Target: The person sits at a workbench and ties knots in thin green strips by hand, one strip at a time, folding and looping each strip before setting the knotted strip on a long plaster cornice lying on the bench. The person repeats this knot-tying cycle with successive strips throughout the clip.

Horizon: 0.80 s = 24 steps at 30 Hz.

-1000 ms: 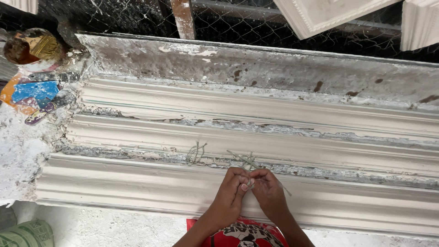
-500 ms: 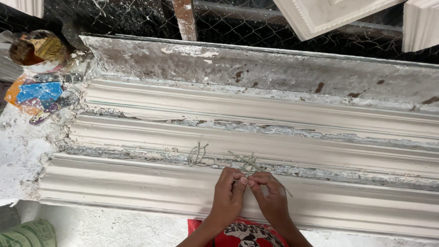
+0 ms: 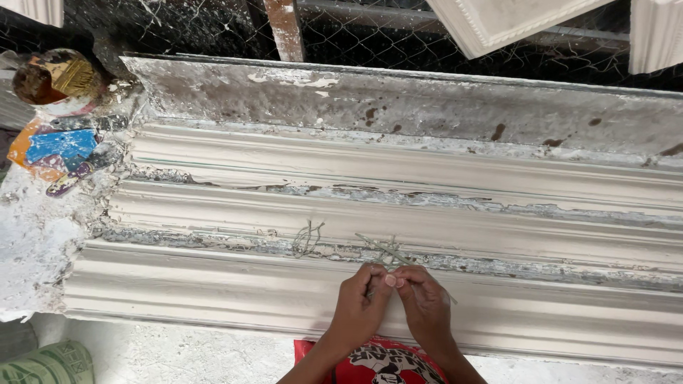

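Fibre strands: thin pale-green bundle, lying on the groove of the middle moulding, just above both hands
Left hand: fingers curled narrow, tips pinching the strands
Right hand: fingers bent close, thumb meeting the left hand's tips on the same strands
Second fibre loop: loose, left of the hands, apart from them
Plaster moulding: long white ribbed cornice strips, side by side, crusted grey edges
Tin can: top left, round, brown-gold, plaster-smeared
Package: flat, blue-and-orange, below the can, half buried in plaster
Green sack: bottom-left corner, ribbed roll
Red printed cloth: under the wrists, bottom edge
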Tool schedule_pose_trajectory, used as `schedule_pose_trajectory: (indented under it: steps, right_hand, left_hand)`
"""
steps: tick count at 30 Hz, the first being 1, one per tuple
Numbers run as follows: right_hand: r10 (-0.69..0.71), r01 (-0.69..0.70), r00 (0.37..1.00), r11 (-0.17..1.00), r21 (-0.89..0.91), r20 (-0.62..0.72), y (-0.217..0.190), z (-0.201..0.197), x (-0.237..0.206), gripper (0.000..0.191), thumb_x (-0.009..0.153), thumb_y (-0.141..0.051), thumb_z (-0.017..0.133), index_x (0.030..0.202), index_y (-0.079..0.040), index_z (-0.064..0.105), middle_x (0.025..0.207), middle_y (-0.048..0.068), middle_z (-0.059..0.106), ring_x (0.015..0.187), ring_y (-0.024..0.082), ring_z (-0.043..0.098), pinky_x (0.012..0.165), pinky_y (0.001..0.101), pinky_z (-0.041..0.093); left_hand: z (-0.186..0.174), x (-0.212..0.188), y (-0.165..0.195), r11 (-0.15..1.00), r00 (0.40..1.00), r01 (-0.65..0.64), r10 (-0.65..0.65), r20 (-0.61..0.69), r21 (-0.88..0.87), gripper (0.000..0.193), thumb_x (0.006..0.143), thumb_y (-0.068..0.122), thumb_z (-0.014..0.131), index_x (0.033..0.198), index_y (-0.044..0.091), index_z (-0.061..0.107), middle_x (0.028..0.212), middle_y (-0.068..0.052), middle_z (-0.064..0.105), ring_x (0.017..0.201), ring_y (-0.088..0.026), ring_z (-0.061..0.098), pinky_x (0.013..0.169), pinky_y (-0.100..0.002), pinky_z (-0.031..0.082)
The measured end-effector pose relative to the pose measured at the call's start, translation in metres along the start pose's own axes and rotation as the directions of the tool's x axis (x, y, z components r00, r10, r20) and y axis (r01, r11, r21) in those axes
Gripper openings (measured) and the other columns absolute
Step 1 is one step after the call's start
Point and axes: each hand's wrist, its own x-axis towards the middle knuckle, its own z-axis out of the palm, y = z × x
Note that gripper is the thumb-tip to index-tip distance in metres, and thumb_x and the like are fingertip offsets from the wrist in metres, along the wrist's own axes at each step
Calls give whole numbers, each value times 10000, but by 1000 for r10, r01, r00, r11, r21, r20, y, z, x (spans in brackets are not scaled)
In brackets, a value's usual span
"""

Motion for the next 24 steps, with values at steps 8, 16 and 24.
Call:
schedule_pose_trajectory:
  steps: [8,16,24]
  right_hand:
    - [58,-58,998,998,7,-11,3,-4,-2,123,989,-81,646,1090,-25,686,1114,106,701,1087,173,671,966,307,549]
    - [-69,69,998,998,-15,-9,12,-12,-1,98,1009,-106,655,1070,-34,680,1092,118,668,1037,175,659,919,307,565]
    - [203,-204,979,978,46,23,-8,-15,17,395,914,-203,650,1276,-80,553,1073,114,687,970,170,677,844,298,580]
  left_hand:
    - [3,-7,8,993,999,-23,28,-45,114,155,978,120,662,1058,-8,695,647,-31,603,572,-59,482,501,-254,399]
    - [-2,-4,30,951,986,-133,155,-58,281,216,952,158,713,1119,34,771,768,-81,673,560,-137,565,524,-284,456]
    - [-9,3,8,980,998,-36,25,54,196,179,971,116,680,1076,-13,746,846,-86,679,710,-143,644,630,-279,518]
